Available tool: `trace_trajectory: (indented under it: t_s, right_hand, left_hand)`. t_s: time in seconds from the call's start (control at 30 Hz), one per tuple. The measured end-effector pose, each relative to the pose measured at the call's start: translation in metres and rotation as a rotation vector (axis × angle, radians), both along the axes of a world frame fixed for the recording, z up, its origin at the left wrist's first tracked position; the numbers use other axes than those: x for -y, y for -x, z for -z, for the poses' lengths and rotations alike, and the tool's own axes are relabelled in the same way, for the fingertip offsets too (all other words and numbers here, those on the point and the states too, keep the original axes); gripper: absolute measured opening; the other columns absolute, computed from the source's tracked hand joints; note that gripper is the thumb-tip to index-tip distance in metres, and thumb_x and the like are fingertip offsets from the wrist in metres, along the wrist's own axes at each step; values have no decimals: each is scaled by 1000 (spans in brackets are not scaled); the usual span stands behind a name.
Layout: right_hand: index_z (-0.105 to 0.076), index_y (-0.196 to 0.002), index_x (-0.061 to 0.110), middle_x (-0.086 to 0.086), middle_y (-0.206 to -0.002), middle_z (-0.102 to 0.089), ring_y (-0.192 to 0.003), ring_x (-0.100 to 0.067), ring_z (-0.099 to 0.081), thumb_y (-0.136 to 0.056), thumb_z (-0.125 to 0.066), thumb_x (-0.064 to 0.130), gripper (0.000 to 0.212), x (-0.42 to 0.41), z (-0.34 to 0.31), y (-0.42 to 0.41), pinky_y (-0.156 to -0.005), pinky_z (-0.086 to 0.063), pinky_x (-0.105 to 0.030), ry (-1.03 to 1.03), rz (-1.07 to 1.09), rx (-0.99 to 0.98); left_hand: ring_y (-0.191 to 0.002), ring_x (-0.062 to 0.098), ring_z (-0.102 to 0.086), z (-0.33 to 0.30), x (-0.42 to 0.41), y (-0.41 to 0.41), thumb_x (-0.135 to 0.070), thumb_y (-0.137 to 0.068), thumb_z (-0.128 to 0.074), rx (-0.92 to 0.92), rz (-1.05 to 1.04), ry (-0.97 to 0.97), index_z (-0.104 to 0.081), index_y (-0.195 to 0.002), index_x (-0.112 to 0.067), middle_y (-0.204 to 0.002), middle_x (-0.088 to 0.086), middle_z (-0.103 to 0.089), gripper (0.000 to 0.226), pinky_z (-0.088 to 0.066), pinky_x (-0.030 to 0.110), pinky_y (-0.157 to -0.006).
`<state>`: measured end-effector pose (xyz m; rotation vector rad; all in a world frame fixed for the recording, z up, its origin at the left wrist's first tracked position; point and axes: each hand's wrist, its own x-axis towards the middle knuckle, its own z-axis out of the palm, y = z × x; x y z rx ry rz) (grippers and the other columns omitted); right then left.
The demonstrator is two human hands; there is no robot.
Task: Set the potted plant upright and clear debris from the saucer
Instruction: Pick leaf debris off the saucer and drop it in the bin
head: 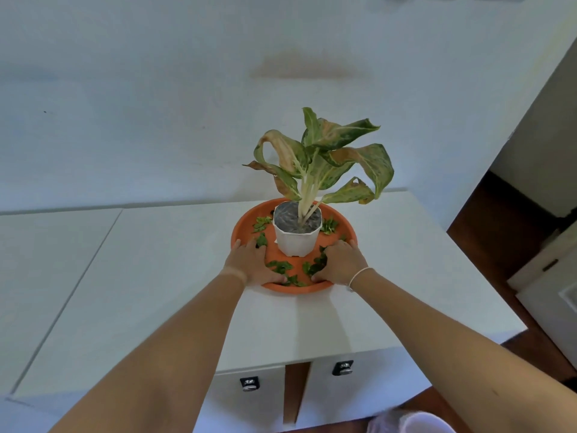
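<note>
A white pot (297,239) with a green and brown leafy plant (321,157) stands upright in the middle of a round orange saucer (246,220) on a white cabinet top. Several small green leaf pieces (282,267) lie scattered in the saucer around the pot. My left hand (249,260) grips the saucer's near-left rim, thumb inside the rim. My right hand (342,260) grips the near-right rim the same way, partly covering some leaf pieces.
The white cabinet top (156,276) extends left; its right edge (487,276) drops to a dark wooden floor. A white wall rises close behind the saucer. Drawer fronts with black handles (342,367) lie below. A white round container (427,423) sits on the floor.
</note>
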<state>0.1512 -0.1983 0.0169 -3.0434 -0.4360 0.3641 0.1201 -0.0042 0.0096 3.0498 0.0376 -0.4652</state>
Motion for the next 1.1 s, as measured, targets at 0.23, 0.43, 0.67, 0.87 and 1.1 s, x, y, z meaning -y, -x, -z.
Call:
trace_trajectory:
  t_s: [0.23,0.43,0.67,0.87,1.1]
  right_hand:
    - [-66,-107,6,-12,-113,-65,-103,-28,-61,-86,-62,23,27,-1,0,10,-77,-50,-31,-127,-8,43]
    - [-45,-134,10,-14,-137,-39,-125,-32,-42,-84,-62,16,54,0,-1,6,-99,-47,-38,-186,-15,-16]
    - [-63,-121,12,-14,-121,-62,-108,-28,-60,-84,-60,26,39,-6,-8,10,-87,-51,-32,-176,-67,-147]
    - [-68,-118,17,-8,-119,-65,-110,-26,-59,-85,-63,28,35,-9,-4,15,-93,-51,-34,-225,-100,-125]
    - [-73,-95,8,-8,-91,-65,-85,-23,-58,-82,-67,29,26,-20,4,18,-67,-46,-31,-277,-87,-98]
  left_hand:
    - [-117,22,-54,-3,16,11,-38,-79,-69,54,-97,325,-61,-124,-11,-132,4,-55,53,-46,30,-98]
    - [-95,25,-65,0,24,14,-19,-83,-65,83,-111,398,-70,-95,-2,-105,10,-68,22,-55,34,-83]
    - [-101,25,-64,2,34,17,1,-85,-55,123,-113,490,-71,-114,-14,-114,7,-69,37,-53,33,-89]
    - [-103,23,-61,6,35,19,4,-89,-48,157,-130,457,-73,-110,-10,-117,7,-68,36,-41,20,-79]
    - [-92,25,-61,5,33,19,3,-90,-45,163,-161,444,-73,-100,-5,-107,11,-69,31,-46,26,-78]
